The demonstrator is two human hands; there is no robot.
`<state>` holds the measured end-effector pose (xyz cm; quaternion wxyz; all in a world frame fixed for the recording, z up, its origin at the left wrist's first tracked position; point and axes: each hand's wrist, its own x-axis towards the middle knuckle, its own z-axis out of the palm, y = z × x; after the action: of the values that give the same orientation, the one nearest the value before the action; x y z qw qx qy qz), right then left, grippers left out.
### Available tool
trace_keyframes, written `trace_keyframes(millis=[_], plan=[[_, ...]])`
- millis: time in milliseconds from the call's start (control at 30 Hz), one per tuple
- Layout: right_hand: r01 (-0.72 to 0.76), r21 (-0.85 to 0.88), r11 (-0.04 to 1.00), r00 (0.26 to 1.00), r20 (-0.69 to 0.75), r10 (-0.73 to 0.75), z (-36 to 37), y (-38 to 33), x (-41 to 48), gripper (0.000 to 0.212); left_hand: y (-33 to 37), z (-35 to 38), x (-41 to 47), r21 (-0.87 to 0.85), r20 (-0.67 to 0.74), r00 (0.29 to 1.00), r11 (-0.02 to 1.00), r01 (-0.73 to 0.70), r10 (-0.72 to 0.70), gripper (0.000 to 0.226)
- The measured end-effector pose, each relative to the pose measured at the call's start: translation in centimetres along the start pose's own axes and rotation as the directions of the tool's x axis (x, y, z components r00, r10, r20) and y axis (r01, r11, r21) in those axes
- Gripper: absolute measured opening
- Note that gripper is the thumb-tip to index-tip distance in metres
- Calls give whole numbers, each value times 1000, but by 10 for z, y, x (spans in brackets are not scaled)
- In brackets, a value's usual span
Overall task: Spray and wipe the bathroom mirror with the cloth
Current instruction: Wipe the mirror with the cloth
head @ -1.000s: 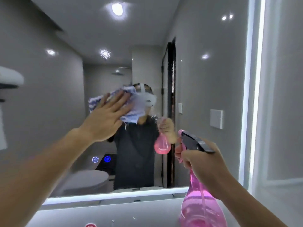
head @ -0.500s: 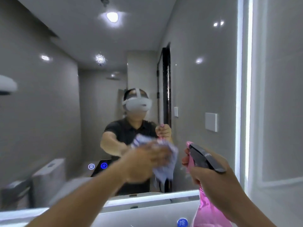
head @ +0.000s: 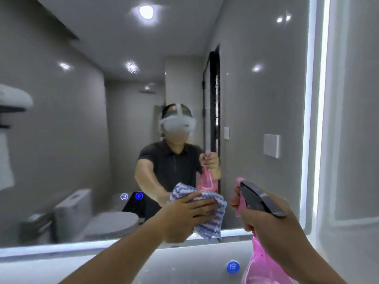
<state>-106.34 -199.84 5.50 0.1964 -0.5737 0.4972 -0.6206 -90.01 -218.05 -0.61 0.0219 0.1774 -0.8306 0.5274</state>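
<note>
Evenly bright; ceiling downlight [head: 146, 12] glare reflected in mirror [head: 82, 119], glowing LED edge strip [head: 323, 99], soft overall blur, wide-angle bowing at edges.

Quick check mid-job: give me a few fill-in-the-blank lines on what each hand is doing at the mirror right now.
1. The left hand presses a blue-and-white ____ against the mirror.
2. The right hand holds a spray bottle whose body is ____ in colour.
3. The cloth sits near the mirror's ____ edge.
4. The bottle's trigger head is ____ in colour.

Missing words: cloth; pink; bottom; grey
</note>
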Motion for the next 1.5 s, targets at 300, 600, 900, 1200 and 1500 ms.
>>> trace_keyframes(millis=[300, 600, 900, 1200, 1500], plan=[[-15, 33, 999, 998, 69, 12, 22, 8, 0, 25, 5, 23, 2, -118, -146, 944, 953, 281, -296, 60], [-76, -79, 994, 996, -55, 72, 1, 20, 2, 27, -47, 0, -4, -160, -338, 904, 962, 219, -262, 60], [-241, -15, 970, 944, -235, 231, -34, 46, -6, 20, -19, -1, 22, -288, -284, 841, 878, 383, -461, 64], [-159, -44, 986, 980, -131, 152, -58, 39, -1, 14, -82, -47, 80, -370, -271, 745, 781, 504, -609, 60], [-166, 58, 984, 980, -98, 171, -68, 56, 6, 18, 72, 1, 106, -225, -152, 985, 973, 44, -80, 71]])
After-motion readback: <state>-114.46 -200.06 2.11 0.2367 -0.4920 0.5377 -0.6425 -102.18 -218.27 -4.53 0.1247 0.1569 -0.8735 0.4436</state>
